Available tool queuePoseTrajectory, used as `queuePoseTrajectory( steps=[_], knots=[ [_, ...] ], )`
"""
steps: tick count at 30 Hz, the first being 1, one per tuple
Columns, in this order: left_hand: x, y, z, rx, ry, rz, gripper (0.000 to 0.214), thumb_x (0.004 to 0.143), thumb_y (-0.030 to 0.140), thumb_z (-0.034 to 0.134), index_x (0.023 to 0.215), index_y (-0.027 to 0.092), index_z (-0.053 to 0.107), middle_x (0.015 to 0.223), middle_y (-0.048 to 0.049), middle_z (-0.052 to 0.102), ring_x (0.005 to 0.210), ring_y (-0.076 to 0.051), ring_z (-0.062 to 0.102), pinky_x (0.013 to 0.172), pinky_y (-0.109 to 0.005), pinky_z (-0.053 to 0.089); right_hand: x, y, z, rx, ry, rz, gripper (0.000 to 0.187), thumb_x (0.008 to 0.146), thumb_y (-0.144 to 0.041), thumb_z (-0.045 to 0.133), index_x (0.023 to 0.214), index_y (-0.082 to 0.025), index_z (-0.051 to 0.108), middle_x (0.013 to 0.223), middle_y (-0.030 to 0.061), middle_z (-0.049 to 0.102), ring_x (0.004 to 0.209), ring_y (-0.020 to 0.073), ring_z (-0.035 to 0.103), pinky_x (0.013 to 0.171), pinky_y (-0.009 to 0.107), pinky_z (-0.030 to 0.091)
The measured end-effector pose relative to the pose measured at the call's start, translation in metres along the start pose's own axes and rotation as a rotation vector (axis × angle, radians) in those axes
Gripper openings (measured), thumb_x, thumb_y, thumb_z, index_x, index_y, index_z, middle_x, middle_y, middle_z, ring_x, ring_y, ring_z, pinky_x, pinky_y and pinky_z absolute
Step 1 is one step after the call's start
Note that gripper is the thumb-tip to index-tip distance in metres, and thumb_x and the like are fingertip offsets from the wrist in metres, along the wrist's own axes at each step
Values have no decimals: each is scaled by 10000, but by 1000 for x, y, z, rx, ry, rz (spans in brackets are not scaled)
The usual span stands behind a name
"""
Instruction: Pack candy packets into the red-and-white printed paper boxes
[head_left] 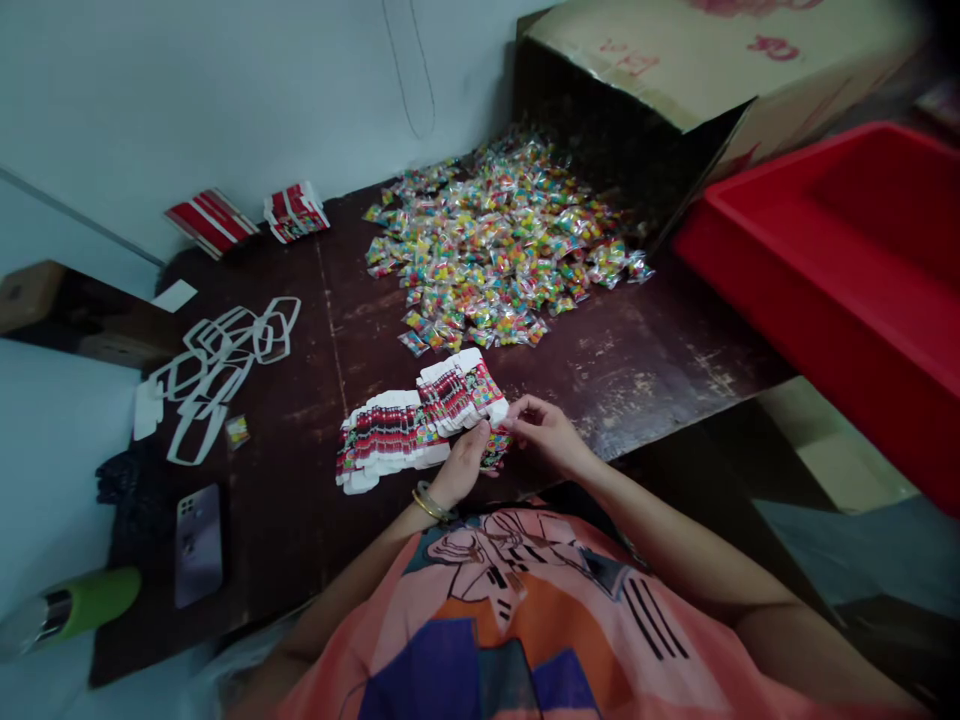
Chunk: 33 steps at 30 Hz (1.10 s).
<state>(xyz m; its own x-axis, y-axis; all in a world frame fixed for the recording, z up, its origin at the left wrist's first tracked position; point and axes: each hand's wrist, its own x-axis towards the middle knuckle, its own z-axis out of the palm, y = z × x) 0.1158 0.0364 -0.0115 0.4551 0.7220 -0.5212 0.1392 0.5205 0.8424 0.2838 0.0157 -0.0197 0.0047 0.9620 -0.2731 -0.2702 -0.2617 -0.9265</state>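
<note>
My left hand (466, 460) is closed around a small printed candy box (495, 447) in red, green and white, held low near the table's front edge. At the box's upper end, the fingers of my right hand (546, 430) pinch a white flap. Just beyond my hands lie overlapping rows of flat printed boxes (386, 435) with white tabs, the right-hand row (457, 390) reaching up to the held box. Farther back spreads a heap of small clear packets of colourful candy (502, 240).
A large cardboard box (675, 60) lies open behind the candy, beside a red plastic bin (825, 290). To the left are white paper bands (225, 360), a phone (199, 545), a green bottle (97, 603), a single candy packet (238, 431) and red-and-white cartons (212, 222).
</note>
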Motion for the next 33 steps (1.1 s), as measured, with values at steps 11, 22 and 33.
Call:
queuePoseTrajectory(
  steps=[11,22,33],
  knots=[
    [0,8,-5,44,-9,46,414,786,430,564,1076,146,646,854,-52,661,708,-176,600,517,-251,511,1,-12,-1,127,-213,71,398,731,-286,739,1106,-243,614,959,0,616,683,80,571,598,196,526],
    [4,4,-9,-111,-147,10,317,751,369,564,921,134,692,811,-71,683,754,-210,615,537,-263,498,5,-29,-5,-262,-506,-57,299,855,-440,593,889,-170,717,1033,51,652,740,124,627,638,254,549],
    [-3,12,-19,-212,-241,-8,379,736,338,670,1063,150,639,972,-77,679,813,-198,626,620,-276,513,3,-32,1,-537,-251,-359,238,898,-344,569,1054,-247,721,970,53,716,881,183,658,801,322,515]
  ],
)
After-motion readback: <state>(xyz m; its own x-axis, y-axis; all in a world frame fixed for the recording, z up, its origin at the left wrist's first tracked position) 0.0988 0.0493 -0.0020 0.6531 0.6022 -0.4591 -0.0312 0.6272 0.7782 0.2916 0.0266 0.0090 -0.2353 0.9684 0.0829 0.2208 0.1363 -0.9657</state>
